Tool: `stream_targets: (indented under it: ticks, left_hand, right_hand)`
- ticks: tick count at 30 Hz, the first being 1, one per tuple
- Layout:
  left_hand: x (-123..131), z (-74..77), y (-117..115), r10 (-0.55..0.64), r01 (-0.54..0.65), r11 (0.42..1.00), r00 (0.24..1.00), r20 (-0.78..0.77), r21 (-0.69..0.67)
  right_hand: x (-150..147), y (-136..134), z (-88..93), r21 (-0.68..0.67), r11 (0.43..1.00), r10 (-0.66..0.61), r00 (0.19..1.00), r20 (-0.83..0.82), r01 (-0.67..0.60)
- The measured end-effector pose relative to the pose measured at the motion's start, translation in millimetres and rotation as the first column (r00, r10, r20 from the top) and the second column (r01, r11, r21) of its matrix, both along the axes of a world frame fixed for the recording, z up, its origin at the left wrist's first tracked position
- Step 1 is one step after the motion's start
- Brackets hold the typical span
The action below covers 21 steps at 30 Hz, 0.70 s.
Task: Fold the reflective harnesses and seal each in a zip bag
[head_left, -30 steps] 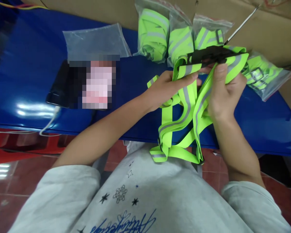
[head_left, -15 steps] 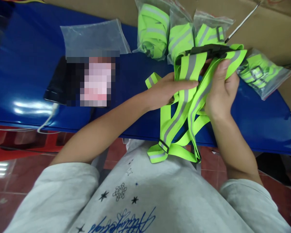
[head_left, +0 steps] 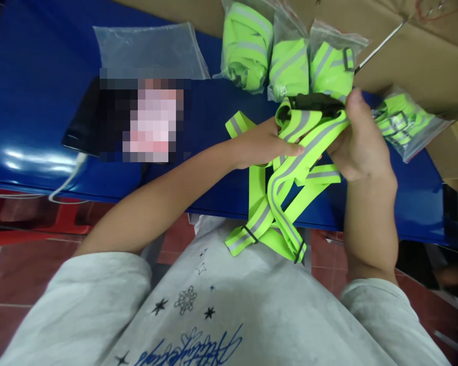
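Note:
A bundle of neon yellow-green straps [head_left: 290, 170] with grey reflective stripes hangs over the front edge of the blue table. My left hand [head_left: 265, 145] is closed round the gathered straps, its thumb lying across them. At the upper right of the bundle is my right hand [head_left: 362, 140], thumb raised and palm turned inward; its fingers are partly hidden behind the straps, and they touch the bundle's top end. A black piece [head_left: 315, 103] shows at the top of the straps. Black sliders sit on the lower loops, close to the light shirt.
Clear bags of similar straps [head_left: 248, 48] stand along the back by cardboard [head_left: 423, 56]; another bag [head_left: 404, 124] lies right. An empty clear bag [head_left: 148, 51], a black device [head_left: 80, 127] with a white cable and a blurred-out item are on the blue table [head_left: 19, 117].
The straps' top end has come down and folded over toward my left hand. My right hand has turned and shifted slightly right, its thumb now upright. The view has shifted a little.

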<state>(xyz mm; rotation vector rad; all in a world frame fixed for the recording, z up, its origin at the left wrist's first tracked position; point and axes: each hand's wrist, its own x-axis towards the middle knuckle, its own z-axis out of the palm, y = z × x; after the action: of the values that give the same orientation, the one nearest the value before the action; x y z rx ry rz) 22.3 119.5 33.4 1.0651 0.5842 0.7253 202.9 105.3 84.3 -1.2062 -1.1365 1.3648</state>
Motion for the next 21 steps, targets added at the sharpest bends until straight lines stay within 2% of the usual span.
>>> stream_targets:
  ticks: [3,6,8,11,13,16,19,20,21]
  left_hand:
    - [3.5,-0.5,-5.6,-0.105,0.120,0.989,0.981,0.163,-0.088]
    - [10.3,1.0,-11.2,-0.164,0.249,0.952,0.907,0.389,-0.179]
    - [13.9,1.8,-14.7,-0.201,0.333,0.919,0.857,0.475,-0.212]
    - [15.5,1.4,-18.5,-0.279,0.423,0.882,0.823,0.495,-0.206]
    - [13.6,1.5,-19.2,-0.333,0.465,0.866,0.810,0.482,-0.183]
    - [6.8,4.7,-16.6,-0.396,0.509,0.848,0.793,0.462,-0.146]
    - [-1.9,10.1,-12.6,-0.473,0.565,0.818,0.765,0.437,-0.104]
    - [-4.2,11.8,-11.6,-0.499,0.586,0.805,0.754,0.428,-0.093]
    - [-6.0,13.1,-10.9,-0.523,0.606,0.791,0.741,0.421,-0.083]
  right_hand:
    - [5.1,-1.4,1.1,0.021,0.999,-0.026,1.000,0.000,0.026]
    - [4.2,-3.4,1.4,0.101,0.994,-0.049,0.999,-0.003,0.049]
    - [2.1,-0.7,-0.3,0.187,0.977,-0.102,0.995,-0.019,0.104]
    - [3.6,8.9,-6.3,0.379,0.906,-0.181,0.982,-0.058,0.189]
    - [10.8,14.8,-9.7,0.522,0.833,-0.211,0.977,-0.011,0.186]
    - [29.8,17.0,-6.5,0.731,0.682,-0.253,0.931,0.261,-0.020]
    - [50.2,11.6,5.7,0.785,0.541,-0.260,0.828,0.497,-0.302]
    - [55.8,9.3,9.5,0.771,0.525,-0.240,0.806,0.541,-0.361]
    - [60.8,7.3,11.9,0.740,0.559,-0.209,0.801,0.561,-0.373]
